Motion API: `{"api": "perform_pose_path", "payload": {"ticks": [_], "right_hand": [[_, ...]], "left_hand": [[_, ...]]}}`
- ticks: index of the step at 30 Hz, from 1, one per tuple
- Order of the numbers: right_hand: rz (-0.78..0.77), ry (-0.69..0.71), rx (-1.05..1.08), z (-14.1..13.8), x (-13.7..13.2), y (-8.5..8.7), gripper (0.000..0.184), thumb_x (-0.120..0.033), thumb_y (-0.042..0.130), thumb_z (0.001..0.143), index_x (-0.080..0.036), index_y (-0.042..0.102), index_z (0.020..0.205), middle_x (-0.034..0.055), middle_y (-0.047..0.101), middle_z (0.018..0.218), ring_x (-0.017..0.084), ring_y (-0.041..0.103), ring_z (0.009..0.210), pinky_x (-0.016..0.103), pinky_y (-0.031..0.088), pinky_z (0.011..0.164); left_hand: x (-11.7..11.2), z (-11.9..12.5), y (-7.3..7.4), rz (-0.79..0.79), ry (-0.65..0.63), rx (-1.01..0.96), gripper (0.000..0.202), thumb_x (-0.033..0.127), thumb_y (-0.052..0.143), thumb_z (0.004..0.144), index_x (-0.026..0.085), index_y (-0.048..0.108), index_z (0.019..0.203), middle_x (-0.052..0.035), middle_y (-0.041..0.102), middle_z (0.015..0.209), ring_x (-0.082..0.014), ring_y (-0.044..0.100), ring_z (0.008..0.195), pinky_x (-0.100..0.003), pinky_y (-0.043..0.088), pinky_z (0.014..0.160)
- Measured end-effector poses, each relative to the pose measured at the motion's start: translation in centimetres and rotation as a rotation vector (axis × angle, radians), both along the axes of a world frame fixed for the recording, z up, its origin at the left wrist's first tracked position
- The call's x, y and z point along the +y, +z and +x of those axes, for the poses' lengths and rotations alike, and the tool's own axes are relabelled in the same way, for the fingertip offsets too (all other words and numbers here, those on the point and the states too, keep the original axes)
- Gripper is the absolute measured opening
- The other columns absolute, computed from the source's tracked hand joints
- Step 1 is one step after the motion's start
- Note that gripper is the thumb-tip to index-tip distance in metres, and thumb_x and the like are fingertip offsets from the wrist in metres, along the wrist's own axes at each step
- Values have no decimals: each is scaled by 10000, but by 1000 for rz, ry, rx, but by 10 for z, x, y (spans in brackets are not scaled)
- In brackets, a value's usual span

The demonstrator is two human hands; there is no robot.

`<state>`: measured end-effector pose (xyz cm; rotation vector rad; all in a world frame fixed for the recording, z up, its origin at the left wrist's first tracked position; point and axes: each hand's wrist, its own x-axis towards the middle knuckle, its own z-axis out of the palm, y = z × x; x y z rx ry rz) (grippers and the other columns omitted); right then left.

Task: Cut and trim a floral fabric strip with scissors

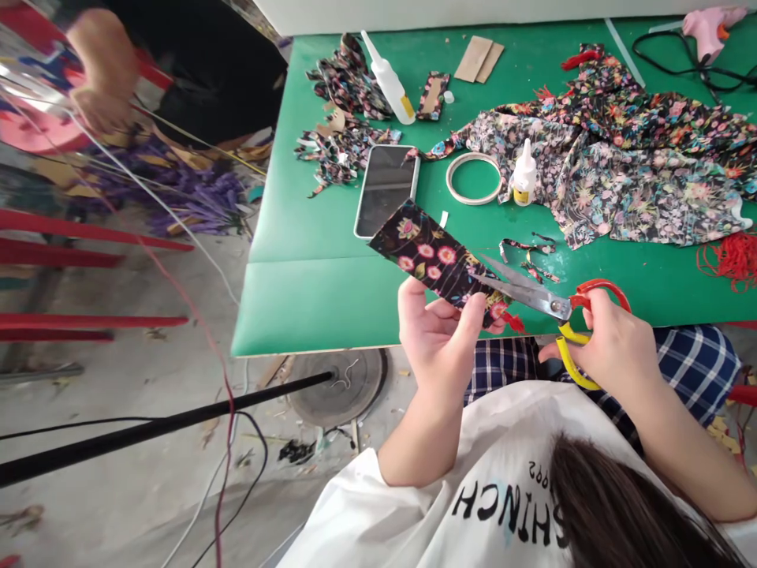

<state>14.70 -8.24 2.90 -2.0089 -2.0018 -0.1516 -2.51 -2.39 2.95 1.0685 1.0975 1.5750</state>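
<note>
My left hand is closed on a flat strip of black floral fabric, thumb on top, fingers beneath. A red tassel sticks out at the strip's right end. In my right hand are scissors with red and yellow handles. Their blades are parted; one tip lies against or just over the fabric, and I cannot tell if it cuts. Thin fabric offcuts lie on the green table beyond the blades. A phone lies partly behind the strip.
On the green table are a tape roll, a small glue bottle, a larger one, floral cloth, red threads and a pink glue gun. A co-worker's hand shows at upper left. A black pole slants below.
</note>
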Motion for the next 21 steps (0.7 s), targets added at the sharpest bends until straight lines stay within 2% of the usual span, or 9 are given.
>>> {"api": "perform_pose_path", "payload": {"ticks": [5, 9, 13, 21], "right_hand": [[87, -6, -28, -2, 1, 0, 421, -602, 495, 807, -182, 513, 820, -47, 543, 500, 114, 546, 431, 233, 298, 444], [152, 6, -76, -1, 1, -1, 406, -579, 514, 812, -173, 524, 801, -56, 530, 492, 98, 530, 418, 228, 297, 436], [159, 15, -109, 0, 0, -1, 390, -558, 535, 808, -169, 536, 815, -64, 515, 489, 90, 506, 410, 229, 297, 439], [164, -19, -153, -3, -1, 3, 314, -488, 550, 820, -183, 538, 745, -67, 489, 456, 87, 444, 384, 237, 266, 439]], "left_hand": [[-2, 2, -1, -43, -66, -8, 389, 326, 777, 735, 230, 491, 981, 80, 676, 669, -70, 592, 393, -138, 493, 384], [-2, 3, -1, -65, -54, -17, 425, 347, 792, 717, 221, 481, 977, 85, 668, 672, -59, 579, 383, -145, 513, 392], [-2, 3, 2, -55, -55, -20, 419, 344, 796, 712, 218, 489, 968, 86, 662, 663, -51, 563, 364, -112, 454, 337], [-3, 4, 5, -56, -39, -43, 390, 312, 796, 713, 222, 503, 953, 91, 654, 650, -41, 549, 359, -117, 497, 375]]}}
